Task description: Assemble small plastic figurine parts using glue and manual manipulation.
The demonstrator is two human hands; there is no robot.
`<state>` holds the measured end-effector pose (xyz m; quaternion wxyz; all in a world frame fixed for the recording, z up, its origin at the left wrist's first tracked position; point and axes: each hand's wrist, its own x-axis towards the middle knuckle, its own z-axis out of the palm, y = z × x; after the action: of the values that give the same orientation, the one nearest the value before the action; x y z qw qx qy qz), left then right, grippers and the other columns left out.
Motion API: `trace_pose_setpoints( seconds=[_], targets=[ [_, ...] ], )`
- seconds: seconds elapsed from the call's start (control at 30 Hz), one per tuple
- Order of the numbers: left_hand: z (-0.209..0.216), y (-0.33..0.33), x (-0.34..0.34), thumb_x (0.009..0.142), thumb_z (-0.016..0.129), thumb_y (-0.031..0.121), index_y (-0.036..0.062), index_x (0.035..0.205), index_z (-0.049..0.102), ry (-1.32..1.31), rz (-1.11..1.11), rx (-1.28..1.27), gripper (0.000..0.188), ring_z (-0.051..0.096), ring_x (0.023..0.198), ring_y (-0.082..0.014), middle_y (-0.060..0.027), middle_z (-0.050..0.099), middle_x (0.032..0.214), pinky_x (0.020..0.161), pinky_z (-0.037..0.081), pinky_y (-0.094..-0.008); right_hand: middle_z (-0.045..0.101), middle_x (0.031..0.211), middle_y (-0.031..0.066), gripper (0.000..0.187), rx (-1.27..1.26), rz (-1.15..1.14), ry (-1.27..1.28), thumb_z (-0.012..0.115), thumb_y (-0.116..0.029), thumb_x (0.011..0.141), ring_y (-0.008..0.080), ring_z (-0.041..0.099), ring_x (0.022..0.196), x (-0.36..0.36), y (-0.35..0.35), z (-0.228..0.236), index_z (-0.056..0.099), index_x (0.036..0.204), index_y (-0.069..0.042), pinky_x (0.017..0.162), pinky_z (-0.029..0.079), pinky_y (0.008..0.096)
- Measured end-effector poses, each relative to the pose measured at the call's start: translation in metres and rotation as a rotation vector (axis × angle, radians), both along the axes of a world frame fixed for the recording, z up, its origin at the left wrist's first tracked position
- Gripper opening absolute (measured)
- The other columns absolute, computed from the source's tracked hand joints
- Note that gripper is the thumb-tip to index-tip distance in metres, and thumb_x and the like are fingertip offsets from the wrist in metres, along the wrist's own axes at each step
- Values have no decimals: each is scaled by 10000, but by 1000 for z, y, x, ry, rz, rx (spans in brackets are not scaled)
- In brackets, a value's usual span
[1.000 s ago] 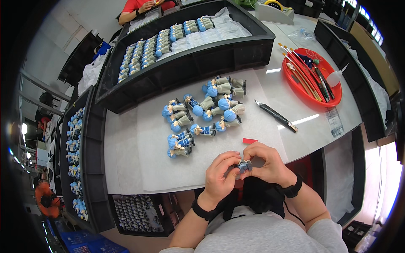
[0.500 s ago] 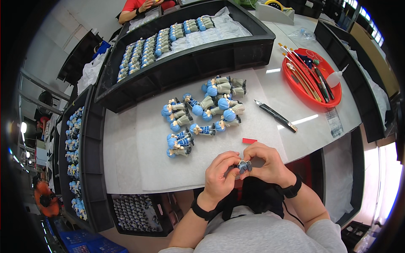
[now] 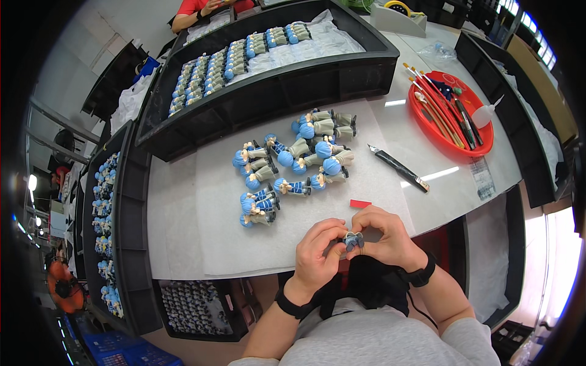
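Pale paper [image 3: 235, 247] is covering the table [image 3: 455, 198], probably cushioning figures [image 3: 332, 166]. Your left hand [image 3: 317, 250] is pinching a piece [image 3: 352, 241] with your right hand [image 3: 390, 240] near the front edge, seemingly steadying it; rightward, a bowl [image 3: 483, 139] is corralling brushes [image 3: 434, 99].

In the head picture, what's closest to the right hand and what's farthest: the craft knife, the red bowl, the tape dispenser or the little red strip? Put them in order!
Nearest to the right hand first:
1. little red strip, just beyond it
2. craft knife, farther ahead
3. red bowl, ahead and right
4. tape dispenser, at the far end
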<state>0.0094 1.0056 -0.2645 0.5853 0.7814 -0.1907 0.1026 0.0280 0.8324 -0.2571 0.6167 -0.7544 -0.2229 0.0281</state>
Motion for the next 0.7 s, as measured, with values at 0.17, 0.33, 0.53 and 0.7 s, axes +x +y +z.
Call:
trace_pose_setpoints(
  seconds=[0.17, 0.33, 0.53, 0.7],
  targets=[
    [0, 1, -1, 654, 624, -79, -7, 853, 600, -14, 2, -14, 213, 605, 860, -268, -128, 599, 966, 726, 495, -314, 594, 833, 32, 336, 6, -2, 7, 826, -152, 594, 175, 544, 799, -1, 1, 1, 598, 815, -43, 688, 442, 272],
    [-1, 3, -1, 660, 633, -84, 3, 884, 593, -118, 34, -11, 244, 587, 943, -291, -129, 580, 983, 787, 488, -331, 583, 818, 43, 309, 74, 14, 36, 760, -63, 670, 144, 544, 809, -4, 5, 10, 576, 917, -33, 707, 450, 263],
    [-10, 3, -1, 643, 649, -107, 15, 881, 607, -270, 126, -16, 271, 521, 1055, -341, -175, 495, 1114, 847, 478, -392, 588, 834, 53, 232, 441, -15, 427, 591, -72, 824, 109, 569, 755, 0, 3, 12, 537, 1037, 3, 679, 487, 247],
    [-13, -5, -4, 674, 639, -109, 17, 849, 627, -341, 113, 115, 216, 493, 1086, -363, -200, 455, 1171, 893, 461, -416, 621, 875, 90, 271, 227, 108, 524, 585, -161, 874, 103, 611, 753, 0, 1, 22, 538, 1059, 32, 630, 525, 234]
  ],
)
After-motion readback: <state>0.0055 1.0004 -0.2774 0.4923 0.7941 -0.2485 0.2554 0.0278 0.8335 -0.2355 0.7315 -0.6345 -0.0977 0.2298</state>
